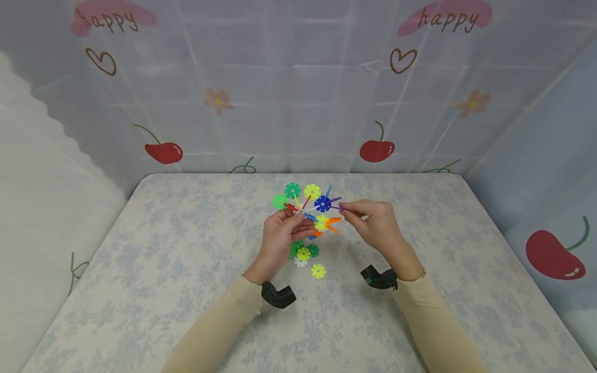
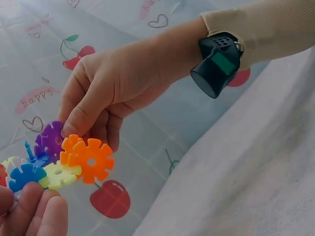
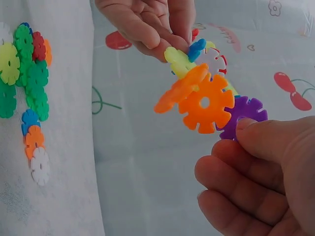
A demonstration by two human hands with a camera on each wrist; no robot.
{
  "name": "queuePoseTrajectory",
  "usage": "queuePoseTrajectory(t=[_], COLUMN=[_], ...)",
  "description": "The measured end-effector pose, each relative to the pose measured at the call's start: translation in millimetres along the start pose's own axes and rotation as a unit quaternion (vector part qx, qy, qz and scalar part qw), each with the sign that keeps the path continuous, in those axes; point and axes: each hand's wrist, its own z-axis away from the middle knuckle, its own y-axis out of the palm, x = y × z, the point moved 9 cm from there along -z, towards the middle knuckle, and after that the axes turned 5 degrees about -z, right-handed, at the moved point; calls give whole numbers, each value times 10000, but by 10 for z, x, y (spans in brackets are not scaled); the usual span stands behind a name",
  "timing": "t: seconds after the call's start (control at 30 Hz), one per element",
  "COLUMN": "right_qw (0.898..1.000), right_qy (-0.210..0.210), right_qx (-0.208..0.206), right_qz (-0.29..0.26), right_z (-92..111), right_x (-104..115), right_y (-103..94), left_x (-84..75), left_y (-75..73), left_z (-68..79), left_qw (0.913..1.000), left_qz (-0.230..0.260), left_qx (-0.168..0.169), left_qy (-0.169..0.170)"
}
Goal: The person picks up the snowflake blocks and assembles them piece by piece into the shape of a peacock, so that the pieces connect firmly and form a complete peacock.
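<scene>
Above the table, my left hand (image 1: 277,238) grips a cluster of joined plastic snowflake discs, its thumb and fingers around the white middle part. Green, yellow, red and blue discs stick out of the cluster, among them a dark blue disc (image 1: 322,203). Toward the right side, orange discs (image 2: 93,161) slot into a pale yellow disc (image 2: 61,176). My right hand (image 1: 375,223) pinches a purple disc (image 3: 248,112) between thumb and index finger at the cluster's right edge. In the right wrist view an orange disc partly hides the purple one.
Loose discs lie on the table below the hands, including a yellow disc (image 1: 318,271) and a white disc (image 3: 40,166). The table (image 1: 140,290) has a pale floral cover. A printed curtain (image 1: 289,103) hangs behind it. Each wrist wears a black camera.
</scene>
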Motion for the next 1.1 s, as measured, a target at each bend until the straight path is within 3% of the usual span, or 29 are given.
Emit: queuePoseTrajectory(t=[0.13,0.37,0.47,0.57,0.73,0.97,1.1], right_qw=[9996,9837,9810,9858,9972,9988,9981], right_qy=[280,1522,1637,1422,615,-58,-451], right_qx=[17,208,218,221,312,472,428], right_qz=[-107,-931,-1014,-867,-303,-79,-11], right_z=[0,26,32,24,1,3,12], right_x=[-33,-229,-245,-209,-72,23,93], right_y=[18,104,111,106,92,109,131], left_x=[-15,-20,-27,-34,-47,-97,-100], left_y=[6,39,54,61,39,15,-11], left_z=[9,42,53,54,49,56,48], left_qw=[10000,9993,9988,9988,9999,9978,9966], left_qz=[23,329,409,411,118,-649,-810], left_qx=[15,62,78,92,58,140,155], left_qy=[46,-188,-254,-236,-75,81,53])
